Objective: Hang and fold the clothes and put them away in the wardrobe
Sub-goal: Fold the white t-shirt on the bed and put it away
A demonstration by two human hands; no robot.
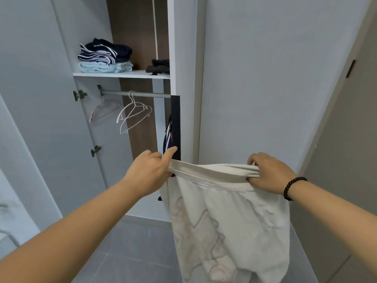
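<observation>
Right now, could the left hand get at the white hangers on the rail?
Probably not yet: the left hand grips the white garment with the right hand. The path to the white hangers looks open once it lets go.

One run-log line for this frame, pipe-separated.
left hand grips white garment hem | right hand grips hem | garment hangs before wardrobe | empty hangers on rail

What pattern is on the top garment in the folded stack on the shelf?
Dark navy with white stripes, seen in the head view.
</observation>
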